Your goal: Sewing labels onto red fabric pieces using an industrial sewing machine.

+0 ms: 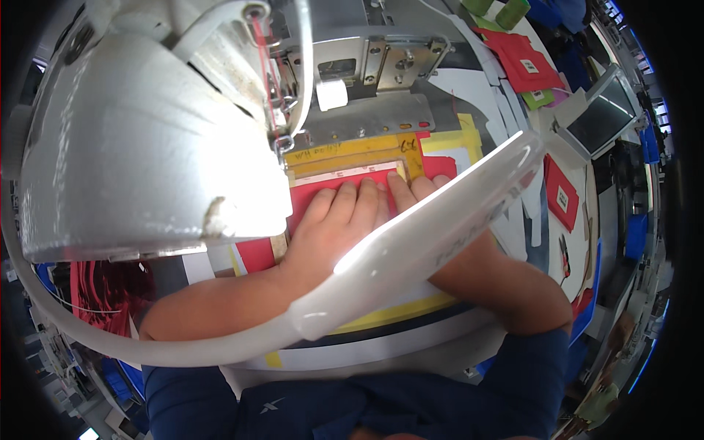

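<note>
My left hand lies flat on a piece of red fabric, its fingers stretched forward and close together. Beside it, my right hand also presses down with extended fingers; much of it is hidden behind a white lamp. Along the fabric's far edge runs a pale strip with small red marks, just ahead of my fingertips. A yellow template frame borders the fabric. Left of my hands stands the white sewing machine head, with red thread running down its needle side.
The lamp's bent white neck crosses over my forearms. A metal plate sits beyond the template. On the right are red fabric pieces, small snips and a screen. Green thread spools stand far right; shiny red material lies left.
</note>
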The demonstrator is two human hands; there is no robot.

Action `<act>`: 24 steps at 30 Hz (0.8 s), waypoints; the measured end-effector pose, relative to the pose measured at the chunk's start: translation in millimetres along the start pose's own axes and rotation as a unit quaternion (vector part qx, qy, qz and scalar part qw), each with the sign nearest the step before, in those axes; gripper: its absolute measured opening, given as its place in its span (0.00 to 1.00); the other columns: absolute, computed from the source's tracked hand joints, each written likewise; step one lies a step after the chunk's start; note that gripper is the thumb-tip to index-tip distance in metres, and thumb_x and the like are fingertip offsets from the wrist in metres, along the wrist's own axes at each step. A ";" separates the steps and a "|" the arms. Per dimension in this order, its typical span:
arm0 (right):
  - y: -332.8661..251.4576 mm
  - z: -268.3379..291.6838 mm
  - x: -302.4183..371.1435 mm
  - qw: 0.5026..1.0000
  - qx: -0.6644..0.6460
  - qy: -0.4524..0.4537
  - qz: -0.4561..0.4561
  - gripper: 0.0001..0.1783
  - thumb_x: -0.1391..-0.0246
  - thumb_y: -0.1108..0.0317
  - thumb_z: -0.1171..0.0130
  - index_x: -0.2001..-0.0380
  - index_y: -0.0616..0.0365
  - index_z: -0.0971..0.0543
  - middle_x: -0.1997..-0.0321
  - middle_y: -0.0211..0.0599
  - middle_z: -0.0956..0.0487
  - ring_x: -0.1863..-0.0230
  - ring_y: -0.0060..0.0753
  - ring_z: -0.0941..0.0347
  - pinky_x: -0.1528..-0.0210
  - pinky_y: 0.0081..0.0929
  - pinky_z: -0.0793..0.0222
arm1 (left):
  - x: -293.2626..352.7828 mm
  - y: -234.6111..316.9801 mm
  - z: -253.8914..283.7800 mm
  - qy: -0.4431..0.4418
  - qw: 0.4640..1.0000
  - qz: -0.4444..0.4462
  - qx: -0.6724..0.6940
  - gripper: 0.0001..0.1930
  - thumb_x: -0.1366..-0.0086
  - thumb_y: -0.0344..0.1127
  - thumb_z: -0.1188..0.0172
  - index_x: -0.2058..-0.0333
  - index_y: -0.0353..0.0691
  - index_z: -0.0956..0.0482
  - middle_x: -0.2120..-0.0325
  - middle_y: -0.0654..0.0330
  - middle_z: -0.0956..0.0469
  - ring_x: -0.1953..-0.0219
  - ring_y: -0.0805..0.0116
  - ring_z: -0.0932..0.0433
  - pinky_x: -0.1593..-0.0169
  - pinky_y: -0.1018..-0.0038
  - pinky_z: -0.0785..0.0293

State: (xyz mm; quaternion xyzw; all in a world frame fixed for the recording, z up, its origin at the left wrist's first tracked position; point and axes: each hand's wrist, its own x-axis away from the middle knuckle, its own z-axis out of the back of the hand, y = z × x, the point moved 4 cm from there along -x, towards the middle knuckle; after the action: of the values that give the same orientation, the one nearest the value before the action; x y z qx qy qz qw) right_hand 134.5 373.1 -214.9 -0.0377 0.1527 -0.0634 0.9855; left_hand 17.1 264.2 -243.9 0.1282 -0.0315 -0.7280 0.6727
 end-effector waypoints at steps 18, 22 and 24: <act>2.6 -3.0 -0.4 0.997 -0.054 -0.010 0.060 0.29 0.56 0.65 0.32 0.50 0.73 0.15 0.47 0.61 0.15 0.64 0.48 0.20 0.60 0.41 0.22 | 4.0 1.9 -15.0 0.121 0.983 -0.023 -0.136 0.26 0.37 0.41 0.44 0.47 0.25 0.18 0.46 0.35 0.16 0.45 0.44 0.16 0.41 0.58 0.28; -2.3 -4.8 -0.3 0.997 -0.048 -0.041 0.035 0.30 0.56 0.65 0.32 0.50 0.73 0.15 0.46 0.61 0.15 0.63 0.47 0.20 0.61 0.40 0.23 | 3.3 1.7 -19.9 0.115 0.986 -0.026 -0.120 0.27 0.37 0.42 0.44 0.47 0.25 0.18 0.45 0.35 0.16 0.44 0.44 0.16 0.40 0.57 0.28; -3.8 -3.1 -1.6 0.993 -0.110 -0.034 -0.006 0.08 0.55 0.71 0.38 0.70 0.57 0.15 0.64 0.43 0.17 0.60 0.52 0.20 0.55 0.50 0.25 | 3.1 2.1 -13.2 0.086 0.993 -0.020 -0.084 0.28 0.37 0.44 0.43 0.46 0.25 0.18 0.45 0.36 0.17 0.43 0.44 0.17 0.39 0.57 0.28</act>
State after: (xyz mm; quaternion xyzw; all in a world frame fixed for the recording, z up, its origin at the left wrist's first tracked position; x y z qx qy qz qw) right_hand 131.6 369.3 -217.0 -0.1487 0.1251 -0.0509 0.9796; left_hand 21.9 262.7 -256.7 0.1341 0.0897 -0.7280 0.6664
